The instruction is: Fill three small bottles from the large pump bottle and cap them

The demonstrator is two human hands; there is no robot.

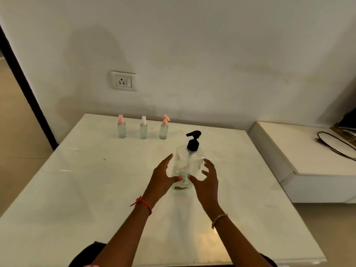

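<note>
Flanking the large clear pump bottle (pixel 189 162) on the white worktop (pixel 86 189), left hand (pixel 160 178) and right hand (pixel 207 183) show each grip spread wide, holding nothing; three small clear bottles (pixel 143 130) stand at eleven o'clock.

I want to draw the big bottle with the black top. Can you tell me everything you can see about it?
The large pump bottle is clear, see-through plastic or glass, round, with a black pump head on a silver collar, its spout pointing left. It stands upright on the white table, nearer than the three small bottles. The left hand and right hand flank its sides, spread open; whether they touch it is unclear.
</note>
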